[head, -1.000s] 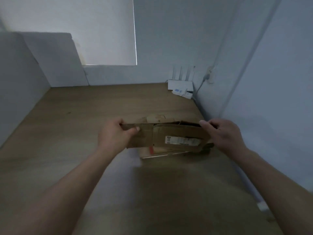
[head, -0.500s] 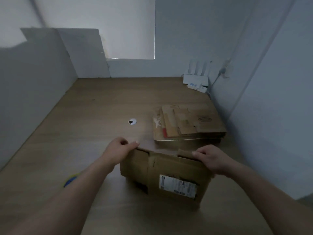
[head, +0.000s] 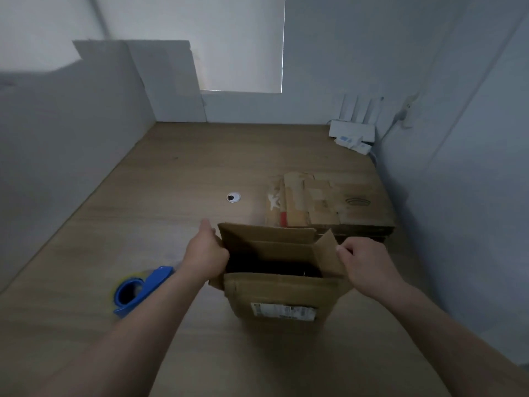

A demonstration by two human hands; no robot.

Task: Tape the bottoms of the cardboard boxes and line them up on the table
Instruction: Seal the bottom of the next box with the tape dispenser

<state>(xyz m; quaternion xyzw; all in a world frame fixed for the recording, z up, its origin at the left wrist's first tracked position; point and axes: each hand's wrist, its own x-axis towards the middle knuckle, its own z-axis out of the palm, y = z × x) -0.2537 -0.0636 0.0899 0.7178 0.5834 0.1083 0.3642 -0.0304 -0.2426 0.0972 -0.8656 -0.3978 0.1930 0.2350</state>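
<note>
A brown cardboard box (head: 283, 296) with a white label on its near side stands on the wooden table (head: 171, 210), its flaps spread and its dark inside showing. My left hand (head: 204, 255) grips the box's left flap. My right hand (head: 363, 267) pinches the right flap. Behind the box lies a stack of flattened cardboard boxes (head: 329, 204). A blue tape dispenser (head: 140, 290) lies on the table to the left of my left forearm.
A round cable hole (head: 233, 197) sits in the table's middle. A white router (head: 353, 133) with antennas stands at the back right corner by the wall. White panels enclose the table at left and back; a wall runs along the right.
The box came off the flat stack toward me, and both hands have pulled it from flat into an open shape. The view tilted down, bringing the tape dispenser into sight.
</note>
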